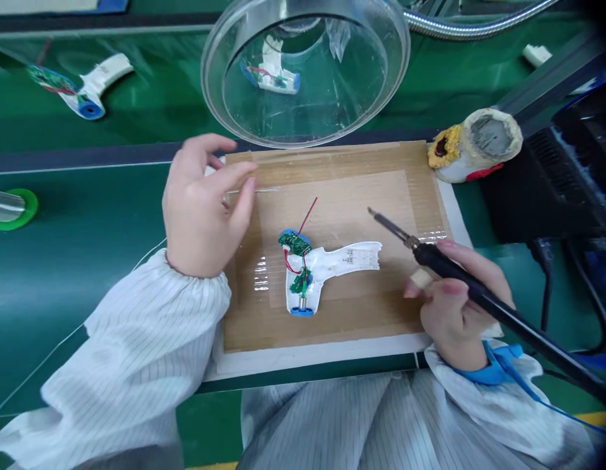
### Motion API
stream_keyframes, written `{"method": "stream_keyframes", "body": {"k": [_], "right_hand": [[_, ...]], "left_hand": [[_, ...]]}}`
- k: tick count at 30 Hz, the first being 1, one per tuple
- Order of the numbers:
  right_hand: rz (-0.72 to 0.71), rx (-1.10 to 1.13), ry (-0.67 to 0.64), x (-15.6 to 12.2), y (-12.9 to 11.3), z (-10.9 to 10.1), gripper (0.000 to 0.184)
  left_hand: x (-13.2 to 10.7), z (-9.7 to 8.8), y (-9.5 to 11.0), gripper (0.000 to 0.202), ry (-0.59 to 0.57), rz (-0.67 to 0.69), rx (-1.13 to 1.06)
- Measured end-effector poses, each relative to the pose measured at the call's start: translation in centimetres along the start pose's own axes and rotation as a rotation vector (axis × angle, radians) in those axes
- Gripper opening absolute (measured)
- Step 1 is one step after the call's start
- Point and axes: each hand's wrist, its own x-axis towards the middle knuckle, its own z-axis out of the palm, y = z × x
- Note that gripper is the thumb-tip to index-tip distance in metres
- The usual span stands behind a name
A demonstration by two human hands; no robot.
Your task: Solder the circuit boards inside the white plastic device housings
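My right hand [460,307] grips a black soldering iron [445,264], its metal tip pointing up and left above the cardboard. A pale piece [421,279] shows at those fingers; I cannot make out what it is. My left hand [205,202] is curled over the board's left edge, with a thin strand of solder wire [268,190] sticking out to the right from its fingers. Between the hands lies a white gun-shaped plastic shell half [332,262]. It carries green circuit boards [296,244], blue end parts and red wires, one standing up loose.
The cardboard work mat [264,333] lies on the green bench. Overhead hangs a round magnifier lens [307,98]. A cup-like holder [494,140] and black box [538,183] stand at right, a wire spool [12,207] at left. Another shell half [104,75] lies behind.
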Motion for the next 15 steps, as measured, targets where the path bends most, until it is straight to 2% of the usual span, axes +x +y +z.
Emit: {"method": "stream_keyframes", "body": {"k": [2,4,6,10,15], "right_hand": [[0.01,-0.004,-0.044,0.4,-0.2,0.7,0.03],[-0.029,-0.051,-0.149,0.8,-0.1,1.4,0.034],[-0.071,-0.104,-0.246,1.0,0.2,1.9,0.042],[-0.113,-0.109,-0.311,1.1,0.8,2.2,0.045],[-0.133,-0.08,-0.327,0.9,1.1,2.1,0.048]], "left_hand": [[0.7,0.0,0.7,0.021,-0.165,-0.035,-0.072],[1.0,0.4,2.5,0.025,-0.327,-0.072,-0.224],[1.0,0.6,4.4,0.023,-0.421,-0.071,-0.335],[-0.2,0.2,6.4,0.024,-0.48,0.08,-0.288],[-2.7,0.5,6.8,0.028,-0.409,0.298,0.011]]}}
